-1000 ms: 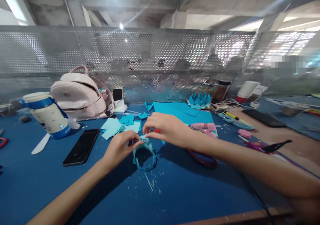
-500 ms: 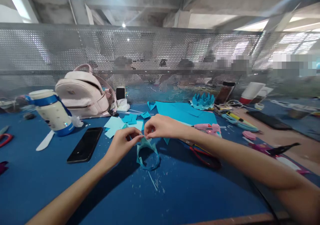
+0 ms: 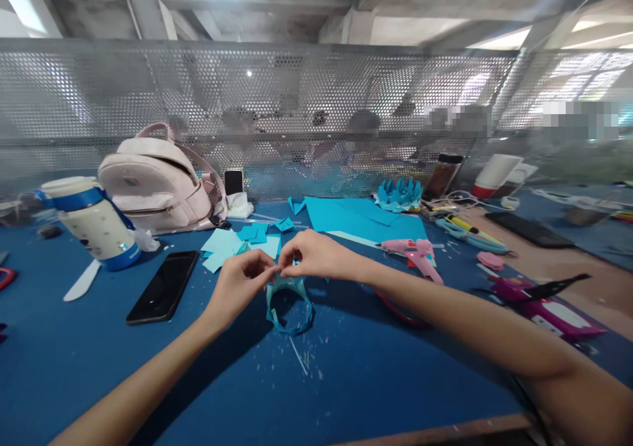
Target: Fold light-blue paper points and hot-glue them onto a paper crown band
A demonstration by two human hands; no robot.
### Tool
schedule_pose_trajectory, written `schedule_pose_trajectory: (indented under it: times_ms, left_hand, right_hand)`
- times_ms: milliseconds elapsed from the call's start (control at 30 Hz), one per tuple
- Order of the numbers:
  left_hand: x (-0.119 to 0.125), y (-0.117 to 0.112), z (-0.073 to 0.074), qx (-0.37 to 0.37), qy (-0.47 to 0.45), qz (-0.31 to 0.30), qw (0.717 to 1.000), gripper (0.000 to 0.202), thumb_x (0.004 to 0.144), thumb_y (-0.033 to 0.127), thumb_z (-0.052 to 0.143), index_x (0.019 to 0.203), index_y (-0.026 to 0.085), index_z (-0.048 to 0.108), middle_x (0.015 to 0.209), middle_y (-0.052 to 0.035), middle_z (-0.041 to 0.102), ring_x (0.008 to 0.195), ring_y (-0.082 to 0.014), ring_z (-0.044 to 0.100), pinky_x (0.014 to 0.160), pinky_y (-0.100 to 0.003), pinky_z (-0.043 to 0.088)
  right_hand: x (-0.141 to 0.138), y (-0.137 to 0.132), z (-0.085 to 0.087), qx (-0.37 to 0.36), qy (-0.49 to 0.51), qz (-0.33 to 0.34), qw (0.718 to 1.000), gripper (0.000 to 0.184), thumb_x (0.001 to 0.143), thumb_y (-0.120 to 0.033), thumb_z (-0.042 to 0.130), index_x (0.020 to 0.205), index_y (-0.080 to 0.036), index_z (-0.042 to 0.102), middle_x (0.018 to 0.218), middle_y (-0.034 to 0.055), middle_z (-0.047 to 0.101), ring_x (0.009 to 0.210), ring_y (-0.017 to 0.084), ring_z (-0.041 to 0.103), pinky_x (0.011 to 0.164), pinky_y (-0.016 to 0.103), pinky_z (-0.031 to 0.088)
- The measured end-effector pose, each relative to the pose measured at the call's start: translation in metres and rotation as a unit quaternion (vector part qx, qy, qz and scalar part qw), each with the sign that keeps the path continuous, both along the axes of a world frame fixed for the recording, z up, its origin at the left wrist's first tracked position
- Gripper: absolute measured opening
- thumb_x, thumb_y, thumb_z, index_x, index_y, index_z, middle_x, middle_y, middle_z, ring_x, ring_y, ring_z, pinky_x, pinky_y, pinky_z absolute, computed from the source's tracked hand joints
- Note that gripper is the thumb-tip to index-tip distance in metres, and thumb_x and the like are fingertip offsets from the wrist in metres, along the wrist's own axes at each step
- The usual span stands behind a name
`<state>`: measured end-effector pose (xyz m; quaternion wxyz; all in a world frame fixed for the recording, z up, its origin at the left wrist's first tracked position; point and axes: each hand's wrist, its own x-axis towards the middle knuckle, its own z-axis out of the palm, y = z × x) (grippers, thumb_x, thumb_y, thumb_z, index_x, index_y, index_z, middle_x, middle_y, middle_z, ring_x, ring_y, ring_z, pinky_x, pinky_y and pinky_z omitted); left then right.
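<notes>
A small ring-shaped blue paper crown (image 3: 291, 330) is on the blue table, its hoop facing me. My left hand (image 3: 244, 280) pinches the top edge of the crown from the left. From the right, my right hand (image 3: 311, 254) pinches the same edge, its fingertips meeting those of the left. The fingers hide the exact spot they grip. Just behind the hands lie loose light-blue paper squares (image 3: 220, 245) and small folded blue paper pieces (image 3: 253, 233). White scraps and a thin strip (image 3: 298, 355) lie in front of the crown.
Blue paper sheets (image 3: 341, 214) lie behind, near a finished-looking crown (image 3: 398, 195). A pink glue gun (image 3: 413, 251) rests right of my hands; red-handled scissors (image 3: 400, 311) lie under my right forearm. At left stand a phone (image 3: 163, 287), flask (image 3: 91, 225) and backpack (image 3: 153, 185).
Both hands keep their pinch at the crown's top edge, with a small shift of the fingers. The view has moved slightly, and more of the glue gun shows above my right forearm.
</notes>
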<state>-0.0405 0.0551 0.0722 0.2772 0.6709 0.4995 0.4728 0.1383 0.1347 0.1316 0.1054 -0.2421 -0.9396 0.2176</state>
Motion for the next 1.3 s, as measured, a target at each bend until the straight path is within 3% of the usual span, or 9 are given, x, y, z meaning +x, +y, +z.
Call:
schedule_pose_trajectory:
  times_ms: [200, 300, 367, 433, 533, 667, 967, 1133, 1300]
  left_hand:
    - [-0.003, 0.002, 0.005, 0.007, 0.012, -0.009, 1.000, 0.012, 0.087, 0.028, 0.063, 0.083, 0.017, 0.062, 0.069, 0.0010, 0.063, 0.060, -0.0125, 0.057, 0.058, -0.023, 0.043]
    - [-0.012, 0.003, 0.010, 0.016, 0.036, -0.033, 0.999, 0.008, 0.087, 0.027, 0.065, 0.085, 0.019, 0.064, 0.080, -0.0011, 0.065, 0.074, -0.0154, 0.060, 0.072, -0.028, 0.047]
    - [-0.020, 0.004, 0.009, 0.015, 0.059, -0.091, 0.994, 0.010, 0.081, 0.029, 0.073, 0.084, 0.021, 0.068, 0.096, -0.0037, 0.066, 0.096, -0.0202, 0.061, 0.090, -0.034, 0.046]
    - [-0.026, 0.004, 0.005, 0.008, 0.127, -0.186, 0.974, 0.026, 0.074, 0.034, 0.081, 0.095, 0.024, 0.069, 0.126, -0.0069, 0.056, 0.123, -0.0264, 0.050, 0.108, -0.041, 0.036]
    - [-0.029, 0.001, -0.004, -0.010, 0.209, -0.225, 0.952, 0.030, 0.071, 0.035, 0.083, 0.095, 0.025, 0.068, 0.143, -0.0070, 0.042, 0.136, -0.0312, 0.035, 0.113, -0.047, 0.029]
    - [-0.024, -0.001, -0.010, -0.007, 0.235, -0.211, 0.949, 0.007, 0.081, 0.024, 0.074, 0.081, 0.023, 0.067, 0.143, -0.0051, 0.043, 0.137, -0.0291, 0.035, 0.113, -0.047, 0.029]
    - [-0.017, -0.002, -0.007, -0.073, 0.124, -0.196, 0.970, 0.010, 0.080, 0.026, 0.074, 0.075, 0.020, 0.069, 0.135, -0.0073, 0.056, 0.127, -0.0280, 0.051, 0.106, -0.046, 0.037]
    - [-0.012, -0.005, -0.004, -0.106, 0.081, -0.181, 0.974, 0.011, 0.080, 0.027, 0.074, 0.072, 0.021, 0.069, 0.135, -0.0075, 0.058, 0.128, -0.0285, 0.051, 0.107, -0.047, 0.036]
    - [-0.008, -0.007, -0.004, -0.133, 0.053, -0.152, 0.978, 0.010, 0.079, 0.024, 0.072, 0.071, 0.021, 0.068, 0.135, -0.0064, 0.059, 0.125, -0.0283, 0.054, 0.106, -0.046, 0.037]
  right_hand:
    - [0.004, 0.001, -0.006, -0.018, 0.013, 0.000, 1.000, 0.011, 0.078, -0.023, 0.067, 0.081, -0.016, 0.075, 0.077, 0.0020, 0.070, 0.069, 0.012, 0.058, 0.059, 0.022, 0.035]
    - [0.015, 0.002, -0.005, -0.035, 0.018, 0.007, 0.999, 0.011, 0.080, -0.025, 0.067, 0.081, -0.015, 0.074, 0.078, 0.0020, 0.070, 0.068, 0.011, 0.057, 0.062, 0.022, 0.037]
    - [0.025, 0.003, -0.005, -0.052, 0.031, 0.013, 0.998, 0.012, 0.081, -0.026, 0.067, 0.081, -0.015, 0.073, 0.077, 0.0013, 0.070, 0.067, 0.010, 0.055, 0.063, 0.022, 0.038]
    - [0.035, 0.002, -0.006, -0.075, 0.048, 0.016, 0.996, 0.013, 0.082, -0.027, 0.068, 0.080, -0.015, 0.072, 0.075, 0.0004, 0.069, 0.066, 0.010, 0.054, 0.064, 0.023, 0.039]
    - [0.045, 0.000, -0.010, -0.104, 0.061, 0.009, 0.993, 0.013, 0.082, -0.028, 0.068, 0.079, -0.016, 0.071, 0.074, -0.0004, 0.068, 0.066, 0.010, 0.053, 0.065, 0.023, 0.039]
    - [0.046, -0.004, -0.017, -0.114, 0.071, -0.008, 0.991, 0.013, 0.082, -0.028, 0.069, 0.078, -0.016, 0.071, 0.075, -0.0007, 0.067, 0.066, 0.010, 0.051, 0.063, 0.023, 0.037]
    - [0.045, -0.011, -0.025, -0.068, 0.131, 0.002, 0.989, 0.006, 0.084, -0.023, 0.069, 0.084, -0.019, 0.073, 0.082, 0.0004, 0.071, 0.078, 0.013, 0.060, 0.072, 0.024, 0.042]
    - [0.043, -0.016, -0.025, -0.045, 0.102, 0.020, 0.994, 0.006, 0.083, -0.016, 0.069, 0.083, -0.020, 0.075, 0.084, 0.0004, 0.073, 0.085, 0.016, 0.061, 0.079, 0.027, 0.042]
    - [0.039, -0.013, -0.027, -0.067, 0.085, 0.015, 0.994, 0.004, 0.083, -0.019, 0.070, 0.082, -0.019, 0.074, 0.085, 0.0009, 0.073, 0.083, 0.016, 0.062, 0.077, 0.027, 0.042]
